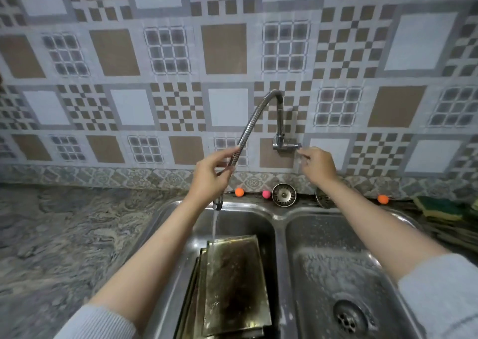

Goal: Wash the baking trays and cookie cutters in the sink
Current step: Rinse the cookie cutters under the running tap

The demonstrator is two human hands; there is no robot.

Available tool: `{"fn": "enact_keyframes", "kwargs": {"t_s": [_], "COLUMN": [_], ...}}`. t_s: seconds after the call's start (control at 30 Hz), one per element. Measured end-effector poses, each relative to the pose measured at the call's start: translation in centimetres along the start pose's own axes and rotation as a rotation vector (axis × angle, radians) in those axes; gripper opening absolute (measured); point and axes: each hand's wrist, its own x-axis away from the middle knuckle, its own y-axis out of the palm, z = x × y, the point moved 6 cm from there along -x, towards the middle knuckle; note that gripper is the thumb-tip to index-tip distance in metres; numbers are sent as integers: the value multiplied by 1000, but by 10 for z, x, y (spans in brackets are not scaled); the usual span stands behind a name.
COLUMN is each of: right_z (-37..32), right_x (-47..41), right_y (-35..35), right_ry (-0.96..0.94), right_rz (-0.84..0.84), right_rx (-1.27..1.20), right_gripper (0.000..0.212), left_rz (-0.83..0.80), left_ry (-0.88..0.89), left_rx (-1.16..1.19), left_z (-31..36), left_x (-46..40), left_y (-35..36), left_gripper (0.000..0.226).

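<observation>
Over the left basin of the double sink [280, 216], your left hand [210, 176] curls its fingers around the flexible metal faucet hose [248, 129], gripping it low on its length so the nozzle [217, 204] points down, and a stream of water [214, 226] falls from it onto the baking trays [232, 284]. Those trays lie stacked in the left basin, the top one stained dark brown across its middle and wet where the water lands. Your right hand [316, 165] reaches up to the wall-mounted tap valve [285, 143], thumb and forefinger pinched at the tip of its handle, the other fingers loosely bent. Both grey sleeves are pushed back on the forearms. Along the back ledge, against the patterned tile wall, sit two orange balls [239, 192] [383, 199], a pink ball [266, 194] and two metal drain strainers [284, 194] leaning upright. At the far right a green and yellow sponge [437, 208] rests on the marbled counter [64, 235]. I cannot see any cookie cutters
</observation>
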Motion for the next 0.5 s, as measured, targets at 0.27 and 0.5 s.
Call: {"fn": "enact_keyframes", "kwargs": {"t_s": [0.27, 0.5], "right_z": [-50, -58], "right_x": [131, 280], "right_y": [45, 155], "right_ry": [-91, 100], "right_rz": [-242, -912], "right_rx": [7, 29], "right_gripper": [40, 36], "left_rz": [-20, -446], "left_ry": [-247, -618], "left_rx": [119, -95], "left_z": [-60, -177], "left_x": [57, 176], "left_y": [3, 46], "left_gripper": [54, 39]}}
